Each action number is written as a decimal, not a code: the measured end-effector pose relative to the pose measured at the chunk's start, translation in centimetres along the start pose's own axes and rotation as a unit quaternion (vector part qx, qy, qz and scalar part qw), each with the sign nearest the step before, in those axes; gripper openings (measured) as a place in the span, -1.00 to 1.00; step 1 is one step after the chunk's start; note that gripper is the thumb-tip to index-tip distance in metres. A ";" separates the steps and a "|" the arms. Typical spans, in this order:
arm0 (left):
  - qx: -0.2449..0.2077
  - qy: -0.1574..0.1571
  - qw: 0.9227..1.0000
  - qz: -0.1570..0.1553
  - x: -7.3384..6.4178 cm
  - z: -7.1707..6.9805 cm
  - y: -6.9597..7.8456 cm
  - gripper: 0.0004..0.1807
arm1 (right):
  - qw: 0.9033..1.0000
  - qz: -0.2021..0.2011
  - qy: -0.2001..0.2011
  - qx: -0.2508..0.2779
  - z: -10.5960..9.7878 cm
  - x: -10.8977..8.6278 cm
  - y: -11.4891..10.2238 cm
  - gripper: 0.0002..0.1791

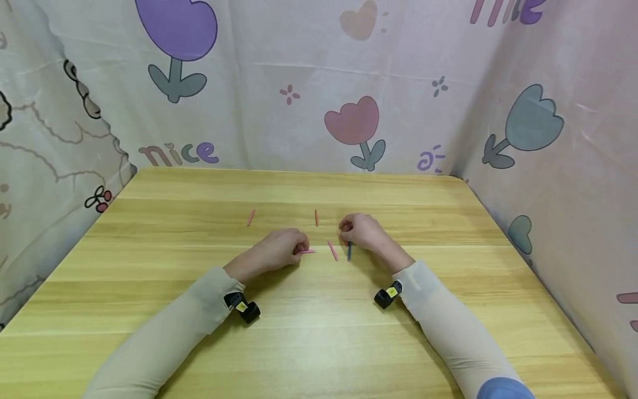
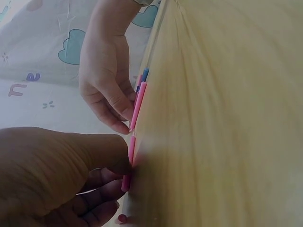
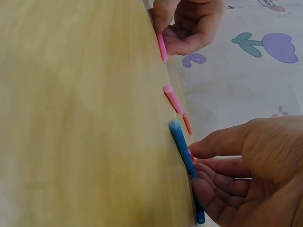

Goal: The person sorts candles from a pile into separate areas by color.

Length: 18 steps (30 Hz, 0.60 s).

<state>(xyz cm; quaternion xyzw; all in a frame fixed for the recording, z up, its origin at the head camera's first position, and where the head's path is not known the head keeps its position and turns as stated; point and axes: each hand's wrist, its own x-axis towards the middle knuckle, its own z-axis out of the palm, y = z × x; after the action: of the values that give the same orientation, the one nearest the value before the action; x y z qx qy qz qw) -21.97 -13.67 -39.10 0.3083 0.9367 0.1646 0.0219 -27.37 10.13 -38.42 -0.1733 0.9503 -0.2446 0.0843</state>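
My left hand point(image 1: 279, 247) pinches a bright pink stick point(image 1: 307, 251) between thumb and fingers, low over the wooden table point(image 1: 319, 332). Another pink stick point(image 1: 332, 250) lies tilted between the two hands, touched by neither. To its right, my right hand point(image 1: 364, 231) has its thumb and forefinger on a small red stick point(image 3: 191, 154), mostly hidden by the fingers. A blue stick point(image 1: 349, 251) lies just beneath that hand. In the right wrist view, a blue piece point(image 3: 200, 215) shows below the fingers; I cannot tell whether it is a separate stick.
Farther back lie an orange-red stick point(image 1: 316, 218) near the middle and a pinkish-red stick point(image 1: 251, 217) to the left. A printed curtain point(image 1: 279, 122) hangs behind the table and along its sides. Each wrist wears a small black camera.
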 end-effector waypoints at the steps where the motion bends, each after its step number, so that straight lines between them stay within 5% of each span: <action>1: 0.000 -0.001 1.000 0.000 0.0 0.0 0.0 -0.86 | 1.000 -0.001 -0.001 0.001 0.0 0.0 0.0 -0.75; 18: -0.001 -0.008 1.000 0.019 -0.1 0.1 -0.1 -0.83 | 0.997 -0.016 -0.018 0.079 0.1 0.0 0.5 -0.83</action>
<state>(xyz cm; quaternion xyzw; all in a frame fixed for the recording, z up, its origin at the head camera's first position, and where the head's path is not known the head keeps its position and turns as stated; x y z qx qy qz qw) -21.94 -13.80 -39.25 0.3275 0.9302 0.1634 0.0265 -27.47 10.52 -38.75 -0.1858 0.9234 -0.3171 0.1111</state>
